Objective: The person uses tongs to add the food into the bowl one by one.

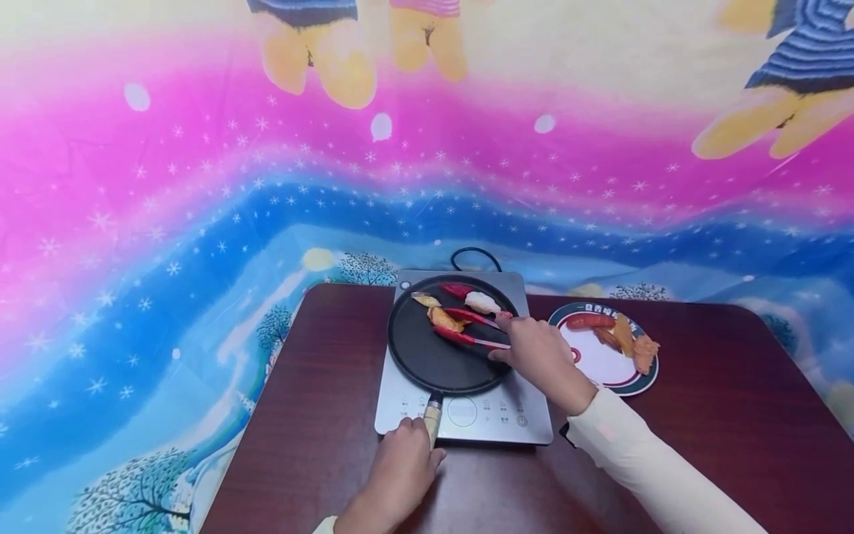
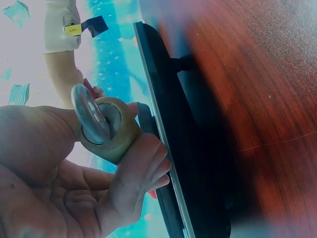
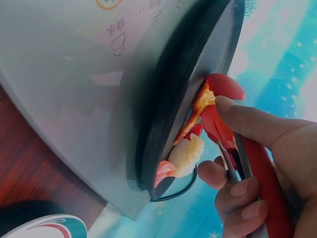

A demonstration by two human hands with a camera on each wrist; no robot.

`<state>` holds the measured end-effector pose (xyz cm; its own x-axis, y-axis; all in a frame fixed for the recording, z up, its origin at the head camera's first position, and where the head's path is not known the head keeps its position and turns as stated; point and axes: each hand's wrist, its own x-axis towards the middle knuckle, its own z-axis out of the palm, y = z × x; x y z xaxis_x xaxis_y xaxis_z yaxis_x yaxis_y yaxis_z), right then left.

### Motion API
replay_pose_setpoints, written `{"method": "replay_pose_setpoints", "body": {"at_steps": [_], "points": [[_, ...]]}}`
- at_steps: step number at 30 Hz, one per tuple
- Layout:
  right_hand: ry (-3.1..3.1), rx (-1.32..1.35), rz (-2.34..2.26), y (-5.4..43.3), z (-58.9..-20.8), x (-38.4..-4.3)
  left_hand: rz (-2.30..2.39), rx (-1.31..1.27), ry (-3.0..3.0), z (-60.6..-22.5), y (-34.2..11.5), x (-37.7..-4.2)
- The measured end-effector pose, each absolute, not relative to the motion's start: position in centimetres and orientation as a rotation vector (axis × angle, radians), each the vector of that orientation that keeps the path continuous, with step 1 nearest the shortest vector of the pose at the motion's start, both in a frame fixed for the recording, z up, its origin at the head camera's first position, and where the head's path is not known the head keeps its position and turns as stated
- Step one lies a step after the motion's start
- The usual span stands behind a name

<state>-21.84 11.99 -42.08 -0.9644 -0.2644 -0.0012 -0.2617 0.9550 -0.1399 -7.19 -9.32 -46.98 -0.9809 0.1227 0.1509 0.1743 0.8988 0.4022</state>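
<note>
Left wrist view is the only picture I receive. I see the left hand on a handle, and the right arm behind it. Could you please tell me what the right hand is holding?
Observer: The right hand is holding tongs with red tips.
Operator: Thank you. Is there some food at the tips?
Observer: Yes, a browned piece of food lies between them, in the black pan.
Operator: And is there any plate near to the cooktop?
Observer: Yes, a plate with food on it stands on the table, to the right of the cooktop.
</note>
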Motion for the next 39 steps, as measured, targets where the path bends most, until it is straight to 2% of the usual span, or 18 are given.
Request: {"method": "replay_pose_setpoints", "body": {"at_steps": [12, 21, 28, 39], "points": [[3.09, -0.386, -0.266, 11.9, -42.5, -21.7, -0.633, -0.233, -2.947, -46.9, -9.4, -7.1], [3.078, -0.364, -0.441, 13.4, -41.4, -21.3, -0.637, -0.232, -2.95, -46.9, -9.4, -7.1], [3.205, -0.432, -0.429, 18.4, -40.8, -20.9, -0.668, -0.244, -2.938, -46.9, -9.3, -7.0], [3.192, -0.224, -0.317, 28.8, -41.3, -20.3, -0.666, -0.242, -2.934, -46.8, -9.4, -7.1]]}}
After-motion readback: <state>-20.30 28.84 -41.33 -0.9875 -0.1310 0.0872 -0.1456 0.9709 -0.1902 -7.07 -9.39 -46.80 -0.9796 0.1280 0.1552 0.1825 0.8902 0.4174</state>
